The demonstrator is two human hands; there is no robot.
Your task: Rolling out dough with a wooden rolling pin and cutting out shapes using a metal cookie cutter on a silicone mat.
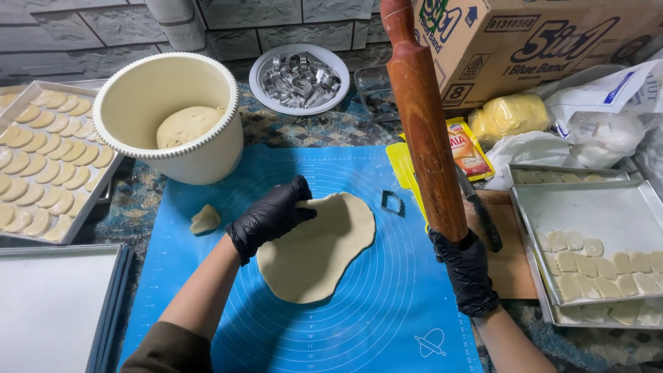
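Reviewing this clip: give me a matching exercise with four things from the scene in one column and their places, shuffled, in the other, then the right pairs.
Things:
1. rolling pin
2. ball of dough
3. metal cutters
4. rolled-out dough

Places:
A. inside the cream tub
B. flat on the blue mat, under the left hand
C. piled on the white plate by the wall
D. held upright in the right hand

Pairs: 1-D, 2-A, 3-C, 4-B
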